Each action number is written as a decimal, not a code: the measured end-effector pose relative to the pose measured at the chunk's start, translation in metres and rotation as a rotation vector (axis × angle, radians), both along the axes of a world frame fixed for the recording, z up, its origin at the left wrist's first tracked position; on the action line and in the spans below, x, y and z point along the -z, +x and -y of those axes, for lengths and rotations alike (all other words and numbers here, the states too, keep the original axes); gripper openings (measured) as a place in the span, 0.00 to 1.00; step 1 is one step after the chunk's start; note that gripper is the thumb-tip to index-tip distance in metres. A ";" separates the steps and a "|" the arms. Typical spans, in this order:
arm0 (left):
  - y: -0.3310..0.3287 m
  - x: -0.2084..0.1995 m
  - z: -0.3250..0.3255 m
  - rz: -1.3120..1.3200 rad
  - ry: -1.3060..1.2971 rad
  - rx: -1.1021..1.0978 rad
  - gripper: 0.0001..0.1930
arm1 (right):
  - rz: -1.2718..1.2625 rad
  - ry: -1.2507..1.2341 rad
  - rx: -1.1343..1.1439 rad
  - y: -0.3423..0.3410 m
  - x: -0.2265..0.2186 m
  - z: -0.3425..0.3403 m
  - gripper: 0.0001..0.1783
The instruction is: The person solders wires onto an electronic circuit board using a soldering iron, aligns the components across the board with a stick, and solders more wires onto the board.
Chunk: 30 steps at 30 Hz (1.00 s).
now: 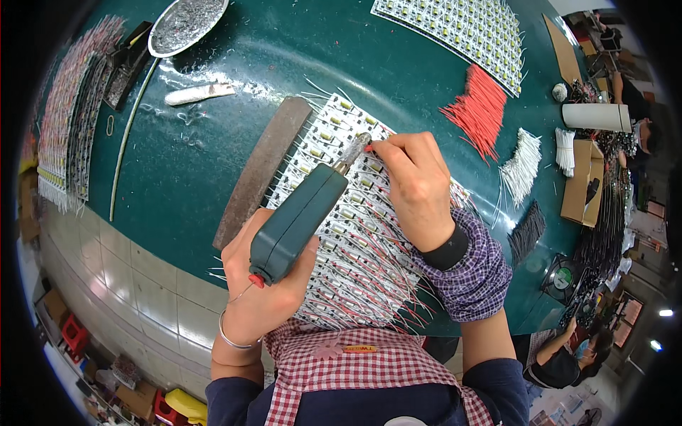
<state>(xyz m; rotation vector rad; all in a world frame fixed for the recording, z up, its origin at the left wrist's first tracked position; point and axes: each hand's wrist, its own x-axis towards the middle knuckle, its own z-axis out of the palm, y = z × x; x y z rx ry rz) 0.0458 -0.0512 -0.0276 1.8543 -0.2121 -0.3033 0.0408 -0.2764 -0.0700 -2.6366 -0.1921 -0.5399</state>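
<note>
My left hand [268, 302] is closed around a dark green soldering gun [300, 221]. The gun's metal tip points away from me and rests close over a white panel of small circuit boards [328, 135]. Beside the tip, my right hand [420, 190] pinches a thin wire with a red end at the panel; the fingers hide most of it. Many red and white wires [362, 273] stick out of the panel's nearer rows, while its far rows carry small yellow-green parts. A brown bar [264, 170] lies along the panel's left edge.
On the green table [170, 213] are bundles of red wires [477, 112], white wires [521, 165] and black wires [527, 231]. Another board panel [455, 32] lies at the far right. A metal dish [187, 28] sits far left. A person [568, 358] works at the right.
</note>
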 end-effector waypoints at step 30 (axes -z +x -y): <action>-0.010 -0.004 -0.015 0.116 -0.005 -0.066 0.10 | 0.063 0.027 -0.021 -0.013 -0.005 -0.008 0.16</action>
